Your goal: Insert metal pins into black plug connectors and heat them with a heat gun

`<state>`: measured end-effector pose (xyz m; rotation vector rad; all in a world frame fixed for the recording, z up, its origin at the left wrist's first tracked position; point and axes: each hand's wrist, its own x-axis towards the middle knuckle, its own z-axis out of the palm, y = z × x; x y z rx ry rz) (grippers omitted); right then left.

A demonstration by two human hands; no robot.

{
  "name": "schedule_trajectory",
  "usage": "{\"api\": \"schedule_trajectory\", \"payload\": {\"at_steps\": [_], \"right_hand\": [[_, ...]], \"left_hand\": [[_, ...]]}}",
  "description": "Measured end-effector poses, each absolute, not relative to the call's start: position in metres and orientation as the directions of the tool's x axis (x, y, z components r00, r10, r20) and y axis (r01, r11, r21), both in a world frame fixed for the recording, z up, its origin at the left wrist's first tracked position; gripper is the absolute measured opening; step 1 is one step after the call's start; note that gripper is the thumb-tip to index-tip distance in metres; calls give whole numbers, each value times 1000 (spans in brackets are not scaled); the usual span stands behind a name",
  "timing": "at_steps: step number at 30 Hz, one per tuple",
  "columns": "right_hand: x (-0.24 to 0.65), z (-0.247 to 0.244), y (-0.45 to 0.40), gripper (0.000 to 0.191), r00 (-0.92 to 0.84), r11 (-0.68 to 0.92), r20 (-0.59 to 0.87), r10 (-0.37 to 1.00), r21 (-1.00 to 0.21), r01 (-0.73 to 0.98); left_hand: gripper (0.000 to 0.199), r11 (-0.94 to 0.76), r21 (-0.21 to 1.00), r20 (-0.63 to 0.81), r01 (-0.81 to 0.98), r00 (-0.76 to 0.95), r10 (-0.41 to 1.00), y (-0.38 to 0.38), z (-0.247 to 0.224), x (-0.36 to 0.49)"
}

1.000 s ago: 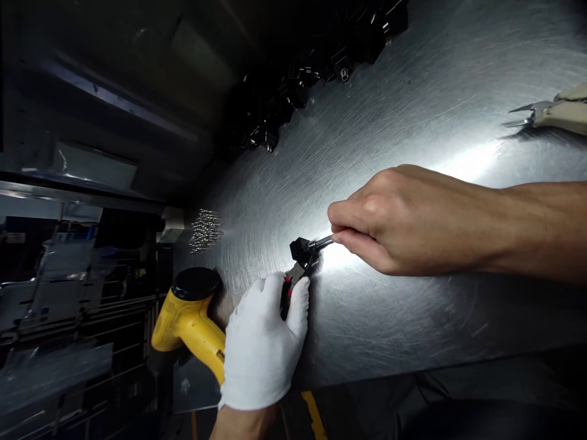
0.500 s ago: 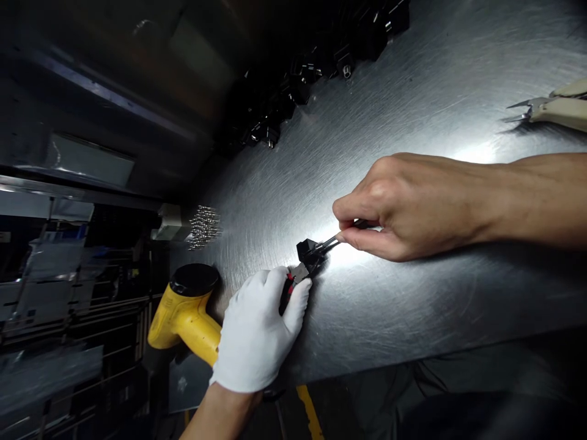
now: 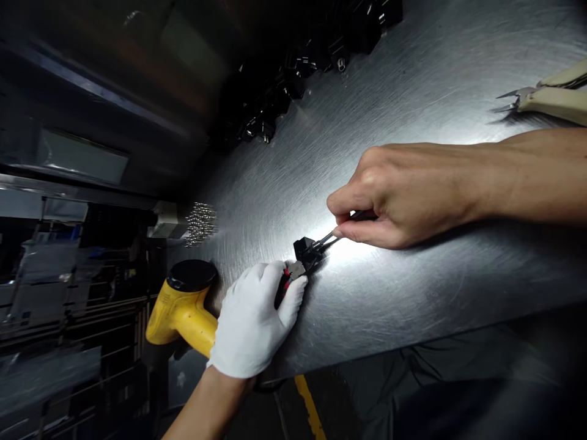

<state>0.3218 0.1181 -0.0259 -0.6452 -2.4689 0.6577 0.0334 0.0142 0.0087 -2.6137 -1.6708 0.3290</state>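
My left hand [image 3: 254, 321], in a white glove, is closed around red-and-black handled pliers [image 3: 296, 269]. The jaws of the pliers meet a small black plastic part [image 3: 303, 247] lying on the metal bench. Bare, my right hand [image 3: 373, 201] pinches a thin metal tool with a dark handle [image 3: 328, 238]. The tool's tip reaches the black part beside the plier jaws. Its exact kind is hard to make out, and how the tip meets the part is unclear.
Along the dark far side lies a pile of black plastic parts [image 3: 293, 85]. Cream-handled cutters [image 3: 545, 98] rest at the right. A yellow power tool with a black end [image 3: 186, 305] stands left of my glove, near a cluster of small metal pieces [image 3: 200, 224]. The metal bench's [image 3: 389, 311] front edge is near me.
Both hands keep their grips on the tools. My view has shifted slightly, and the right hand and thin tool sit a little higher and further left in the picture.
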Motion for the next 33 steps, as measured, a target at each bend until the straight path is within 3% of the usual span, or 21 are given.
{"api": "schedule_trajectory", "payload": {"at_steps": [17, 24, 29, 33], "right_hand": [[326, -24, 115, 29, -829, 779, 256, 498, -552, 298], [327, -25, 117, 29, -815, 792, 310, 490, -549, 267], [325, -24, 115, 31, -801, 744, 230, 553, -569, 350], [324, -24, 112, 28, -774, 768, 276, 570, -513, 382]], "left_hand": [[31, -645, -213, -183, 734, 618, 764, 30, 14, 31], [34, -606, -217, -160, 766, 584, 796, 28, 13, 31], [32, -569, -211, -143, 795, 551, 822, 25, 10, 32], [31, -502, -209, -112, 839, 490, 865, 20, 7, 32]]}}
